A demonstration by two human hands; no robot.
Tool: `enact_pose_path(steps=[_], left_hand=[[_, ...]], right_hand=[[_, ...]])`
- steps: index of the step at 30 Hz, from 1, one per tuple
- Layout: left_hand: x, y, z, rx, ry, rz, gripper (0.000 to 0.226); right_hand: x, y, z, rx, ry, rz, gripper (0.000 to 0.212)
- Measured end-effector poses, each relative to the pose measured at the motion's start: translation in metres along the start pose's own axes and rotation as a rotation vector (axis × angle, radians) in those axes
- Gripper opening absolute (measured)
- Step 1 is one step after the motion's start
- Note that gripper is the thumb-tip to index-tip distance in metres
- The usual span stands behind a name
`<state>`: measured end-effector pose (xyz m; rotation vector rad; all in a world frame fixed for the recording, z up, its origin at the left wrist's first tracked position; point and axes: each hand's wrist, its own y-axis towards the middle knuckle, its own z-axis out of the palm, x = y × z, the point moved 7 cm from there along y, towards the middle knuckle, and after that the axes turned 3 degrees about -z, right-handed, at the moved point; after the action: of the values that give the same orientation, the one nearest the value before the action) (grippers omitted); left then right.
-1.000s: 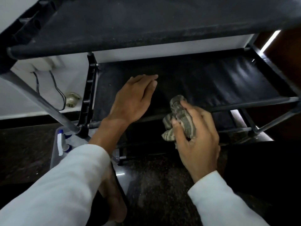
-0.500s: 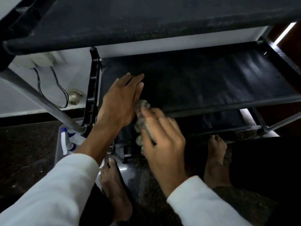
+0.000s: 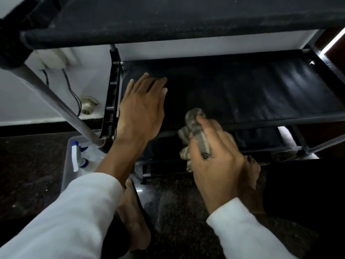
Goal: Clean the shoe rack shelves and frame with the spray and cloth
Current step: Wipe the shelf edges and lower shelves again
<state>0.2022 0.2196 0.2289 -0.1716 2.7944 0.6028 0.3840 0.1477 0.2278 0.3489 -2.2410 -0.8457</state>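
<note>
The shoe rack has black fabric shelves on a grey metal frame (image 3: 61, 107). My left hand (image 3: 141, 111) lies flat with straight fingers on the left part of the middle shelf (image 3: 261, 90). My right hand (image 3: 218, 156) grips a crumpled grey striped cloth (image 3: 194, 126) and holds it against the front rail of that shelf. The spray bottle (image 3: 78, 156), white with a blue trigger, lies in a clear plastic tub at the left, below the rack's corner.
The top shelf (image 3: 168, 19) overhangs close above my hands. A lower shelf (image 3: 261, 135) shows under the middle one. My bare feet (image 3: 134, 217) stand on the dark speckled floor. A white wall with a socket and black cables (image 3: 71, 86) is behind.
My right hand moved the cloth rightward along the front rail, away from my left hand. My left hand stayed flat on the shelf.
</note>
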Motion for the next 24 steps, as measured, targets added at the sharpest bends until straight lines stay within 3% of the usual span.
enact_pose_path(steps=[3,7,13,18,24], left_hand=[[0.005,0.001,0.000,-0.013,-0.045,0.006,0.042],[0.011,0.000,-0.003,-0.017,-0.047,-0.003,0.040],[0.010,-0.001,-0.003,-0.018,-0.021,-0.024,0.039],[0.004,-0.001,-0.002,-0.036,0.031,-0.033,0.039],[0.004,-0.001,-0.001,-0.025,0.023,-0.018,0.039]], right_hand=[[0.032,-0.007,0.028,0.092,0.117,-0.096,0.030],[0.026,-0.001,0.021,0.117,0.046,-0.194,0.029],[-0.062,0.023,-0.038,-0.008,-0.132,0.041,0.038],[-0.065,0.018,-0.030,-0.012,0.059,0.155,0.040],[0.000,0.003,0.010,0.082,0.086,-0.066,0.033]])
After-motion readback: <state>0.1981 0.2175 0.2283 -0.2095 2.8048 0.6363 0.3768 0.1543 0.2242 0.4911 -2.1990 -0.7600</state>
